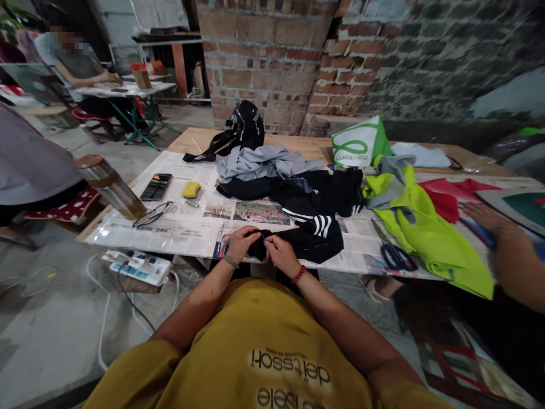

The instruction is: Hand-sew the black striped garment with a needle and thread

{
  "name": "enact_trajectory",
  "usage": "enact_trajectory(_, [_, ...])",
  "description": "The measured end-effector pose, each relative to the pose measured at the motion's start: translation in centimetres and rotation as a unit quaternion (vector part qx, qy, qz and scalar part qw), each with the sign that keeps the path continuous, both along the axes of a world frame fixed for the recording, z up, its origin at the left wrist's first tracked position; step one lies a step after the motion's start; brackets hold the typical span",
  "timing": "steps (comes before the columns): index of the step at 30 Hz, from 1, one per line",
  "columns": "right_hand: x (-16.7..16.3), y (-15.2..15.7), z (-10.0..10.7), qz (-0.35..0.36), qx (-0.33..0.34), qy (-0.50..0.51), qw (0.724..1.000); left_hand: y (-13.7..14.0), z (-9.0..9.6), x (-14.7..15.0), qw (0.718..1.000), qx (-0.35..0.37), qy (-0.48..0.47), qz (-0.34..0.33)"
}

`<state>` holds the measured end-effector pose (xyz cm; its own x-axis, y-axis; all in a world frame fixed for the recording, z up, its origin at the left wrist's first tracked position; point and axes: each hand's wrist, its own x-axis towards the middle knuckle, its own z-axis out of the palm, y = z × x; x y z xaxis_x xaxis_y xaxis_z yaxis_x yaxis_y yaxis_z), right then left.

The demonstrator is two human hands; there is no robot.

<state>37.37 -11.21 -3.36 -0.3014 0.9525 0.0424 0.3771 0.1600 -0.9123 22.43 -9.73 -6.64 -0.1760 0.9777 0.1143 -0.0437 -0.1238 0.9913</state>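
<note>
A black garment with white stripes (313, 241) lies across the newspaper-covered table, its near end reaching the front edge. My left hand (242, 244) pinches that end between thumb and fingers. Close beside it, my right hand (281, 254) grips the same black fabric, fingers curled. The cloth between both hands is bunched, and whether a small item such as a needle is in the fingers is too small to tell. Behind it sits a crumpled grey garment (268, 162). Dark-handled scissors (395, 255) rest to the right of my right hand.
On the left are a tilted-looking flask (113, 190), a phone (156, 187), glasses (154, 214) and a yellow sponge-like block (190, 189). A neon-yellow garment (430, 227) hangs over the right edge near another person's arm (517, 255). A power strip (138, 267) is below left.
</note>
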Motion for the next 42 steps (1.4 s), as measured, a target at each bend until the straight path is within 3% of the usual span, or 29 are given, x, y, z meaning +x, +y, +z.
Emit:
enact_trajectory(8, [-0.3, 0.2, -0.5, -0.012, -0.006, 0.003, 1.000, -0.3, 0.3, 0.1, 1.000, 0.005, 0.010, -0.017])
enact_trajectory(18, [-1.0, -0.1, -0.5, -0.046, 0.024, 0.007, 0.999, -0.4, 0.9, 0.2, 0.998, -0.039, 0.045, -0.030])
enact_trajectory(29, [-0.9, -0.6, -1.5, -0.060, 0.072, 0.019, 0.995, -0.5, 1.5, -0.1, 0.994, 0.029, 0.069, -0.083])
enact_trajectory(33, [-0.9, -0.5, -1.0, -0.058, 0.068, 0.010, 0.996, -0.5, 1.3, 0.0, 0.994, 0.043, 0.063, -0.073])
enact_trajectory(42, [-0.7, -0.1, -0.4, -0.042, 0.050, -0.028, 0.997, -0.3, 1.0, 0.0, 0.999, 0.005, 0.022, -0.048])
